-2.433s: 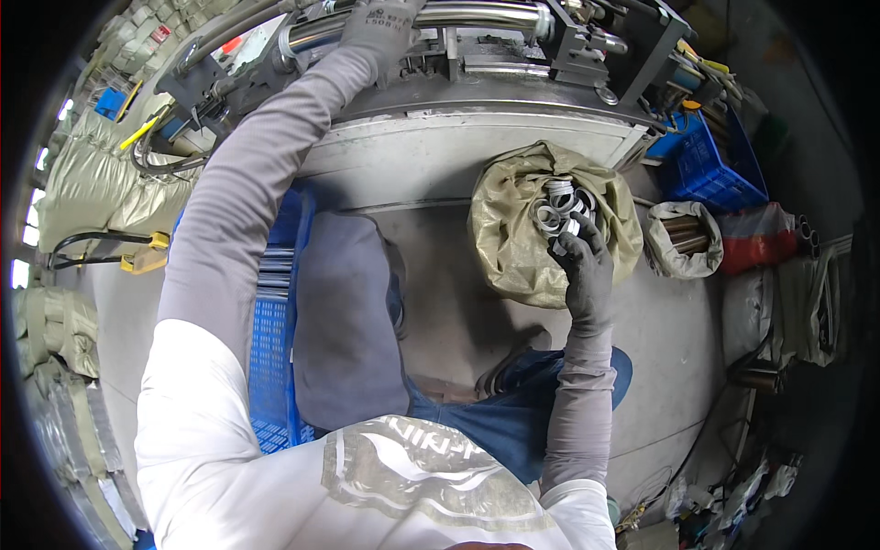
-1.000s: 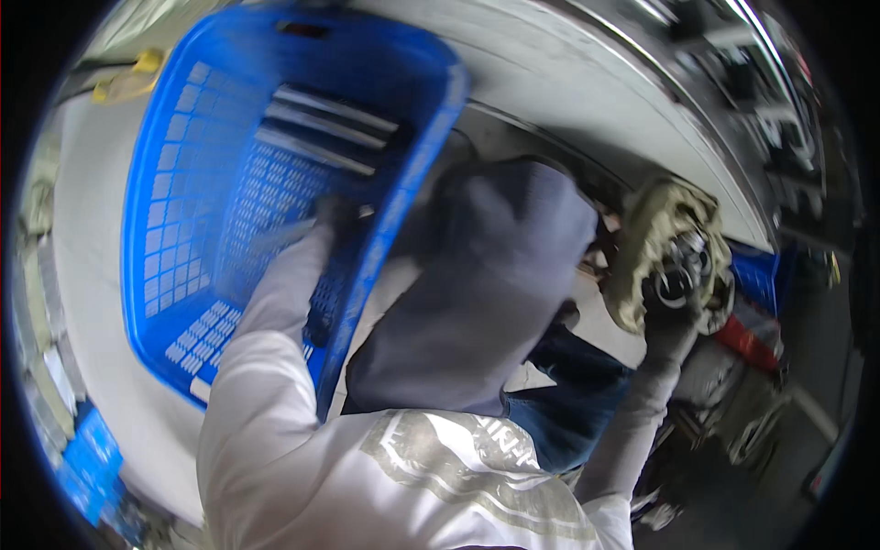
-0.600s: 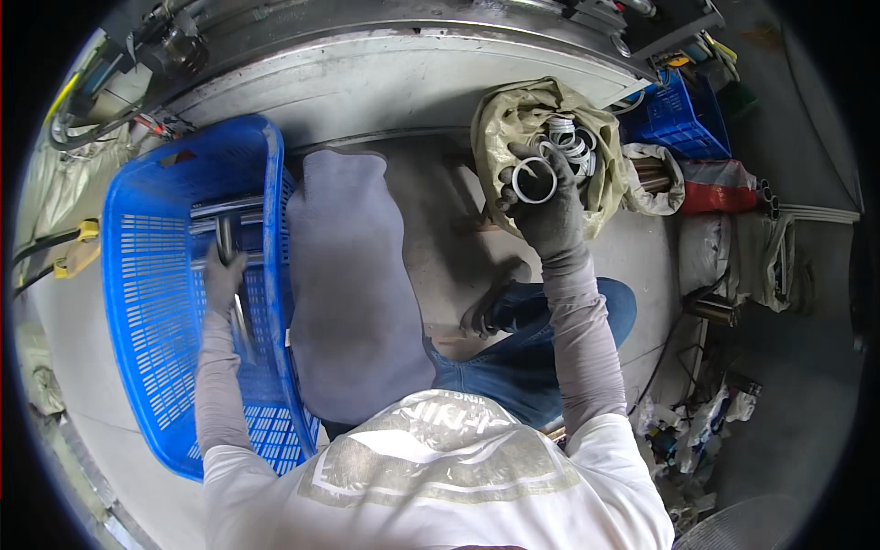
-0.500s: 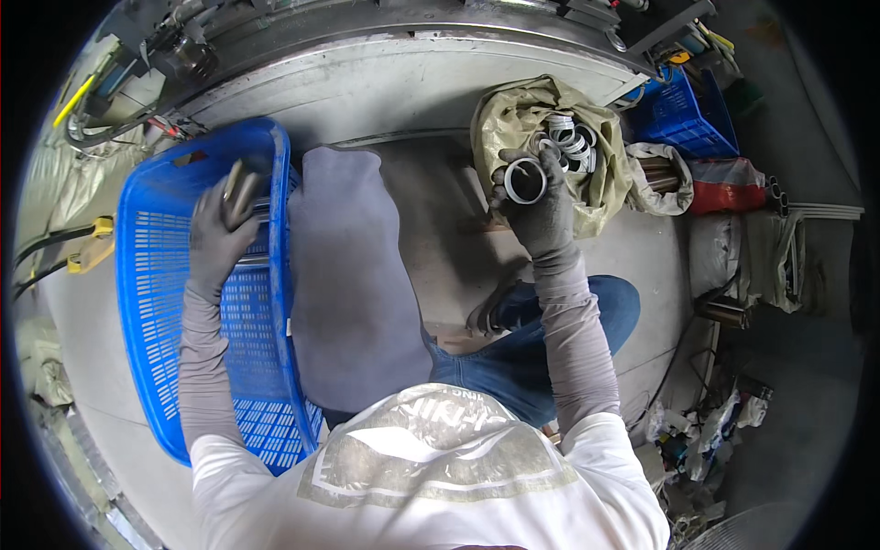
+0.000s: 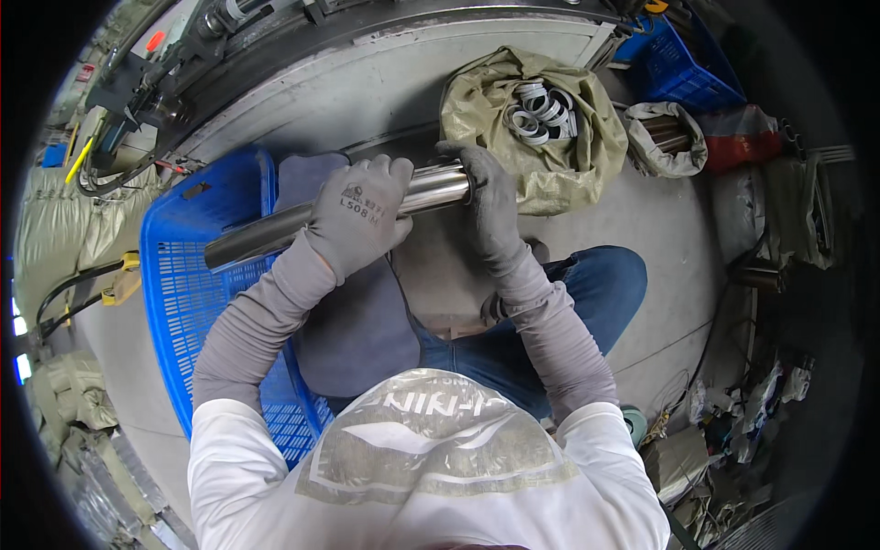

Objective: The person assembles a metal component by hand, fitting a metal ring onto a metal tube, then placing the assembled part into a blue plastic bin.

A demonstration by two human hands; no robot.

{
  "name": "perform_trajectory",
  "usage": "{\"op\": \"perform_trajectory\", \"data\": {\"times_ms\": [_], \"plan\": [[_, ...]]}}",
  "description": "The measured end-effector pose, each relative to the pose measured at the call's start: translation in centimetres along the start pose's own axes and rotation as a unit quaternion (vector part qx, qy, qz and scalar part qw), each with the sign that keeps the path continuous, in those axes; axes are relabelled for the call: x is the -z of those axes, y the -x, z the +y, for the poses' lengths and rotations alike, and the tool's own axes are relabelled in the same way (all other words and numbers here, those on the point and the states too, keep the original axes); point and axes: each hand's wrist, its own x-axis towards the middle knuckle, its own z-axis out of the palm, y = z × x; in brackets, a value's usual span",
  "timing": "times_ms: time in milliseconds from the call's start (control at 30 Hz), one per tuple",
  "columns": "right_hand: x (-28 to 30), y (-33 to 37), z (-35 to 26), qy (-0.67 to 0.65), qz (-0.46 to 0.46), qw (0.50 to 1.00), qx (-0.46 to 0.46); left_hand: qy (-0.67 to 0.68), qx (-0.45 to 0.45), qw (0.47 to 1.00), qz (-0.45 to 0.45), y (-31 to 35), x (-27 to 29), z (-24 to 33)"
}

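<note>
A shiny metal tube [image 5: 435,188] lies slantwise in front of me, its left end over the blue basket. My left hand [image 5: 362,206], in a grey glove, is wrapped round its middle. At the tube's right end my right hand [image 5: 490,197], also gloved in grey, closes round the rim. A dark band shows there between tube and fingers; whether the ring is under that hand I cannot tell. Beyond it, an olive woven sack [image 5: 573,179] with its mouth rolled back contains several white-edged rings [image 5: 541,115].
The blue slotted basket [image 5: 174,302] stands to my left, beside a grey padded cloth [image 5: 357,321]. Further right are a small sack of tubes [image 5: 674,137] and another blue crate [image 5: 683,78]. A pale machine base [image 5: 321,87] runs along the far side.
My left hand has brought the tube out of the basket and rightward. My right hand has moved left from the sack to the tube's end; the ring it held no longer shows clearly.
</note>
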Motion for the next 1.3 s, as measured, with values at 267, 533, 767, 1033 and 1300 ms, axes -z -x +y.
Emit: {"op": "perform_trajectory", "data": {"times_ms": [267,533,767,1033,1300], "plan": [[-2.1,0.4,1.6,0.092,0.024,0.995,0.01,-0.088,0.002,0.996,-0.018,-0.6,-0.2,0.6],[1.5,-1.6,-0.2,0.084,0.025,0.995,0.048,0.141,-0.143,0.923,0.328,3.7,0.9,0.4],[-0.6,-3.5,4.1,-0.028,-0.004,0.997,-0.068,0.448,-0.045,0.812,0.371,3.2,-4.6,-8.3],[7.4,-8.6,14.8,0.601,0.034,0.793,-0.094,0.362,0.156,0.892,0.223,2.2,9.8,-3.4],[7.6,-8.8,16.2,0.612,-0.023,0.779,-0.133,0.05,0.063,0.994,0.074,3.1,0.3,-2.5]]}}
